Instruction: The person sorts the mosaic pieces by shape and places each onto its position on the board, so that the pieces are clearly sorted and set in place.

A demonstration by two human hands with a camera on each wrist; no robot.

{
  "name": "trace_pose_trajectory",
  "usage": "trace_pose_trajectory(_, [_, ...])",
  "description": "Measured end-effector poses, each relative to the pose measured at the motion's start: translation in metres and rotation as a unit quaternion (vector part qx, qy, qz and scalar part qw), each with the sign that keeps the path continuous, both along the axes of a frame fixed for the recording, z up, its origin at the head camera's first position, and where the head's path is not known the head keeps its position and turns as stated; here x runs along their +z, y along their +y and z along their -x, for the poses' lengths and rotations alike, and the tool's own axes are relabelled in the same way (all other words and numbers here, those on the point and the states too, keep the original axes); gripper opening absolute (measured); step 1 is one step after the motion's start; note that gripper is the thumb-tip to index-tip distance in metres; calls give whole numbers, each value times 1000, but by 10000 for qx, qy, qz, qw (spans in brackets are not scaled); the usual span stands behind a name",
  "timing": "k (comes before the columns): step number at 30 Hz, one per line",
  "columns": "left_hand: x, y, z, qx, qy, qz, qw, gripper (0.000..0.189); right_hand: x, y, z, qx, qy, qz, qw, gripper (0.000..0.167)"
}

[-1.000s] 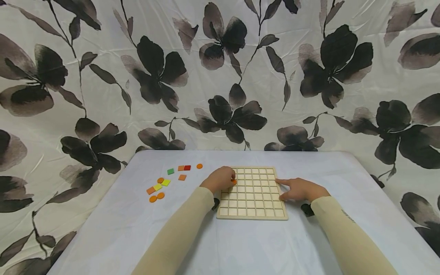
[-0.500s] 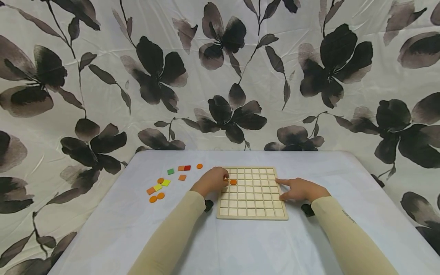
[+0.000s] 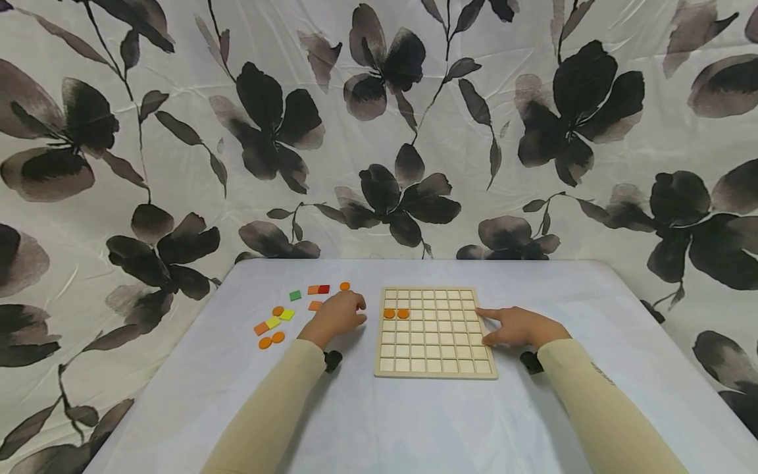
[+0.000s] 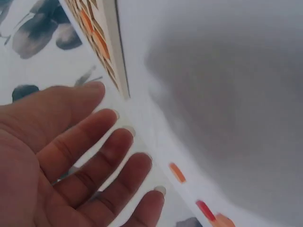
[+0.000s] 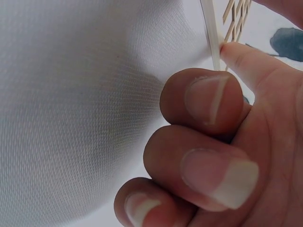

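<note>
A light wooden grid board lies on the white table. Two orange round counters sit side by side near its left edge: the left counter and the right counter. My left hand is over the table left of the board, between it and the loose pieces. In the left wrist view the fingers are loosely bent and hold nothing. My right hand touches the board's right edge with an extended index finger and thumb. Its other fingers are curled under, as the right wrist view shows.
Left of the board lie a green square, a red square, yellow squares, orange squares and several orange round counters. A floral cloth hangs behind the table.
My left hand has let go of a second orange counter on the board, left of the first, and moved left off the board. My right hand has stayed at the edge.
</note>
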State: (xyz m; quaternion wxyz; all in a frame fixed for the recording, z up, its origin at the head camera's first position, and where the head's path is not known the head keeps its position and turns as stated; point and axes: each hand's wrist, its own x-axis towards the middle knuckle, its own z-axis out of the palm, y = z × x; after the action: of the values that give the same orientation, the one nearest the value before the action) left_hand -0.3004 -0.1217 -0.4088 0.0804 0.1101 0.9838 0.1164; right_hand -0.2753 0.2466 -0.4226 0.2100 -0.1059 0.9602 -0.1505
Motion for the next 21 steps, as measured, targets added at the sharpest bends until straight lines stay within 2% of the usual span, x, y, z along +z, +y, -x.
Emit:
trace_pose_trajectory(4, [2, -11, -6, 199, 86, 88, 9997, 25, 1, -1, -1, -20, 5, -5, 10000, 78])
trace_pose_trajectory(10, [4, -30, -13, 270, 128, 169, 9994, 25, 0, -1, -1, -10, -6, -34, 10000, 78])
trace_pose_trajectory(21, [0, -69, -17, 526, -6, 287, 9982, 26, -2, 1, -1, 15, 71, -77, 9999, 78])
